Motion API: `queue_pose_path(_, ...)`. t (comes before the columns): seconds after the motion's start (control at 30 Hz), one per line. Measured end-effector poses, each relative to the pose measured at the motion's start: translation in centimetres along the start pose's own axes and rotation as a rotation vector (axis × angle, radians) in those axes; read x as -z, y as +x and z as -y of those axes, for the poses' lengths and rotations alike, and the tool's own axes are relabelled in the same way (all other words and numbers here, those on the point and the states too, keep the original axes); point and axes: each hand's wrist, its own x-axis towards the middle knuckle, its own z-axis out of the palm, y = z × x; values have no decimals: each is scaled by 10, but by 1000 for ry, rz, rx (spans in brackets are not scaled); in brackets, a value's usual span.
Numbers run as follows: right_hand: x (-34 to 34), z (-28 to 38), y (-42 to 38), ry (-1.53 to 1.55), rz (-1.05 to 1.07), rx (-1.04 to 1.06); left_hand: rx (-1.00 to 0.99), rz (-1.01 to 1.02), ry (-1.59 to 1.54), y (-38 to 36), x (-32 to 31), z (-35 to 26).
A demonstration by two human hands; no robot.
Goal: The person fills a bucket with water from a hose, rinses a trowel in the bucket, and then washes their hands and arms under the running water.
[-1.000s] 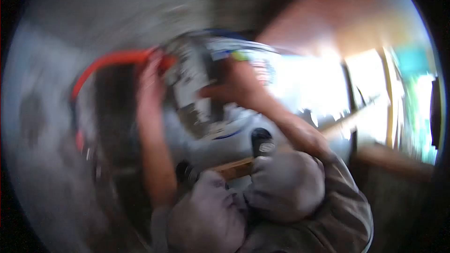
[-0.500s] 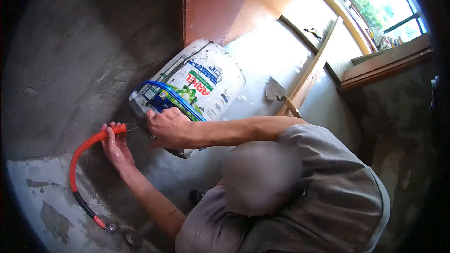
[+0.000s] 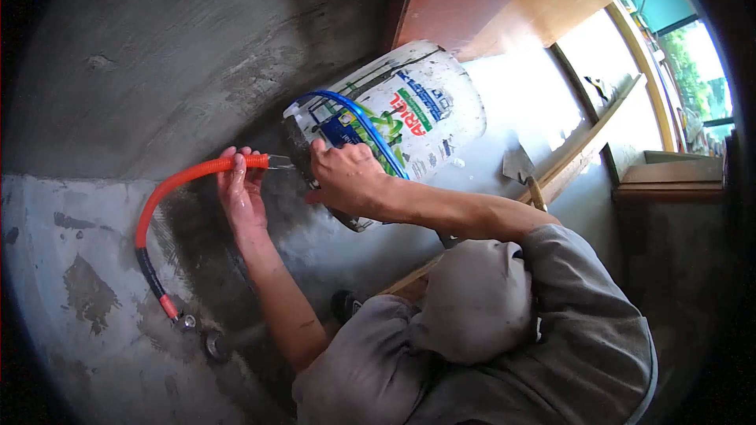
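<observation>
My left hand (image 3: 242, 196) is closed round the end of an orange-red ribbed hose (image 3: 164, 189). The hose curves down the wall through a black section to a metal fitting (image 3: 186, 322). A clear streak, like water, runs from its mouth towards a white bucket (image 3: 441, 83). The bucket leans at an angle, stained, with an ARIEL label and a blue handle (image 3: 364, 120). My right hand (image 3: 352, 177) is closed at the bucket's dark rim; its curled fingertips are hidden.
A trowel (image 3: 520, 165) lies on the grey floor right of the bucket, beside a long wooden plank (image 3: 587, 145). A reddish-brown panel (image 3: 465, 0) stands behind the bucket. Near the metal fitting is a round metal piece (image 3: 213, 345). Bare grey wall (image 3: 197, 47) rises at the left.
The view has shifted, so the bucket, hose and both hands sit further right and higher in it. Both hands keep their places at the hose end and bucket rim.
</observation>
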Motion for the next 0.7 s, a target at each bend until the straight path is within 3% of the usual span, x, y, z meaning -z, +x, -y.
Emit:
queue_pose_path(0.23, 8, -1, 1, 69, 13, -39, -11, 11, 9, -3, -2, -3)
queue_pose_path(0.43, 27, 0, 1, 146, 25, -192, -15, 36, -47, -12, -5, -13)
queue_pose_path(0.7, 66, -21, -4, 607, -292, -203, -50, 107, -126, -27, -33, -50)
